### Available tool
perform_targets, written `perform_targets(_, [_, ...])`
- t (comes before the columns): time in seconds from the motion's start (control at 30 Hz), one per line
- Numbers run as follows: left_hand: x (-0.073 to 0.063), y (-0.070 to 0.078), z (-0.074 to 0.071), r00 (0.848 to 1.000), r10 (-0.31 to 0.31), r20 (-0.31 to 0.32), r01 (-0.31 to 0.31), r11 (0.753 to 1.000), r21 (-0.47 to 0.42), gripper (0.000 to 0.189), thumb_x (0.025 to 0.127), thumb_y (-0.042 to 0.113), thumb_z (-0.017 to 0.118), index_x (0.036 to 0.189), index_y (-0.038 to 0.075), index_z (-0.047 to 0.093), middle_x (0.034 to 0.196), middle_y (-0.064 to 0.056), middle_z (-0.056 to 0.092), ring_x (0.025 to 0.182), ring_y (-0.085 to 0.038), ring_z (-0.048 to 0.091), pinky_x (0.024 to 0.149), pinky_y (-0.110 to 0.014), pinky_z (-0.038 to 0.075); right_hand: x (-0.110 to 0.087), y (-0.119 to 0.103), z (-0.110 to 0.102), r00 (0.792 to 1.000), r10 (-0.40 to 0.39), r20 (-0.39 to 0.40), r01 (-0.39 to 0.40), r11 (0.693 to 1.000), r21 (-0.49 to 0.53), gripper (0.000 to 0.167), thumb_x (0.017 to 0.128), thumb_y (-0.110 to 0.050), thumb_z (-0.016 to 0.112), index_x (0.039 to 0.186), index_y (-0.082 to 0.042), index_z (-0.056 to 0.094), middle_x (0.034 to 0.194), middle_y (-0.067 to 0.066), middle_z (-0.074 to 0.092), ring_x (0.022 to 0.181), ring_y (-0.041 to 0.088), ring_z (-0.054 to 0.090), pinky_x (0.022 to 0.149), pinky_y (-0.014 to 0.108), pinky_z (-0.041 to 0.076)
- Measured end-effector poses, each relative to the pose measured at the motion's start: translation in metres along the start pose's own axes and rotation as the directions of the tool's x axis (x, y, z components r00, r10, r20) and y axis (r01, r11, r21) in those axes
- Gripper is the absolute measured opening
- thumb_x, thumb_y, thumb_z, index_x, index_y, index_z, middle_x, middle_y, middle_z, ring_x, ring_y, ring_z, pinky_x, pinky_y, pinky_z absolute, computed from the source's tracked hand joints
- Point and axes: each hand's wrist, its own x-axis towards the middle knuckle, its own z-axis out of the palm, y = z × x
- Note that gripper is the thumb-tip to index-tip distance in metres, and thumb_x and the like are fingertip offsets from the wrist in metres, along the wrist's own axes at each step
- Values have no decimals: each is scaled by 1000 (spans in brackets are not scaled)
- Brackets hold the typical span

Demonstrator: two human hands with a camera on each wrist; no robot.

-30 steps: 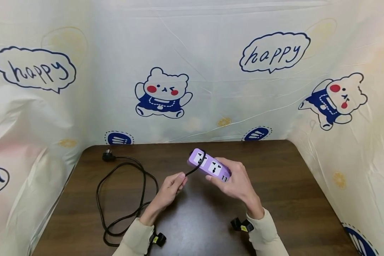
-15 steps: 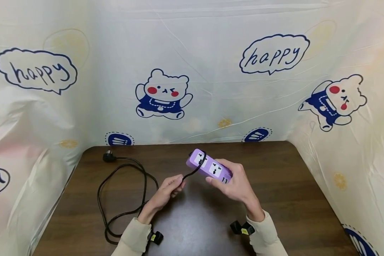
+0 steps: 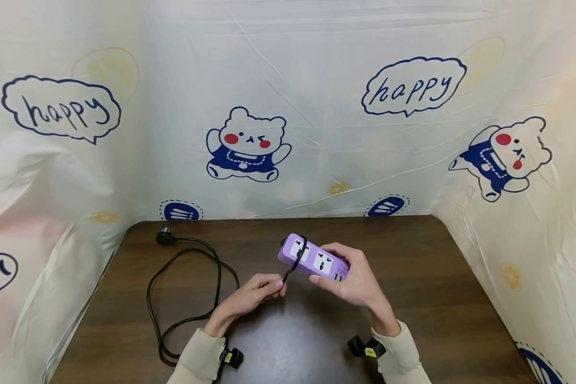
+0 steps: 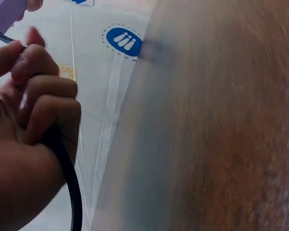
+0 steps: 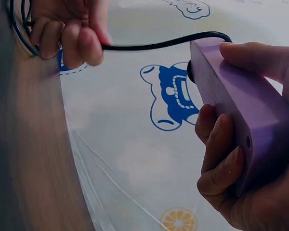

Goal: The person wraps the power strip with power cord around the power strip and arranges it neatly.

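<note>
A purple power strip (image 3: 312, 260) with white socket faces is held above the table, tilted, its far end to the left. My right hand (image 3: 357, 277) grips its near end, thumb on one side and fingers curled round the other, as the right wrist view shows. The black power cord (image 3: 301, 255) crosses over the strip near its far end. My left hand (image 3: 254, 293) pinches this cord a little to the left of the strip; in the left wrist view its fingers (image 4: 53, 91) curl round the cord, which runs out below the palm.
The rest of the cord lies in loose loops (image 3: 149, 290) on the left of the brown wooden table (image 3: 437, 298), ending in a black plug (image 3: 165, 236) near the back edge. A printed white sheet (image 3: 317, 106) hangs behind and at both sides.
My left hand has moved slightly down and toward the strip with the cord, which now hangs more steeply. The strip has dipped and turned a little in my right hand's grip.
</note>
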Motion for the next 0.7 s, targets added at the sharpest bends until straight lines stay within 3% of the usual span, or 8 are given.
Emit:
perform_targets(0.2, [1, 2, 3, 992, -102, -77, 110, 988, 109, 34, 115, 22, 50, 103, -2, 71, 79, -18, 53, 72, -23, 48, 71, -23, 40, 0, -1, 8, 999, -7, 47, 6, 1000, 10, 47, 78, -27, 94, 119, -21, 74, 104, 0, 75, 83, 18, 65, 68, 31, 55])
perform_targets(0.47, [2, 1, 3, 971, -151, -183, 177, 976, 131, 37, 114, 21, 52, 94, -6, 69, 75, -24, 54, 66, -5, 45, 66, -22, 38, 2, 0, 11, 994, -23, 109, 19, 999, 38, 45, 75, -26, 97, 115, -24, 77, 96, -4, 75, 74, 14, 65, 60, 31, 56])
perform_targets(0.63, [5, -4, 7, 956, -174, -236, 195, 978, 70, 30, 109, 7, 54, 86, -12, 61, 64, -5, 47, 59, -4, 39, 61, -21, 34, 1, 1, 9, 985, -37, 169, 36, 999, 9, 46, 74, -28, 97, 115, -25, 78, 93, -7, 75, 72, 11, 65, 60, 30, 56])
perform_targets(0.7, [5, -5, 8, 951, -168, -258, 192, 979, 72, 24, 105, 2, 56, 86, -10, 64, 64, 2, 45, 58, -3, 37, 59, -21, 33, 0, 2, 9, 979, -46, 197, 47, 999, -2, 45, 74, -29, 97, 115, -26, 78, 93, -8, 76, 73, 10, 65, 61, 30, 56])
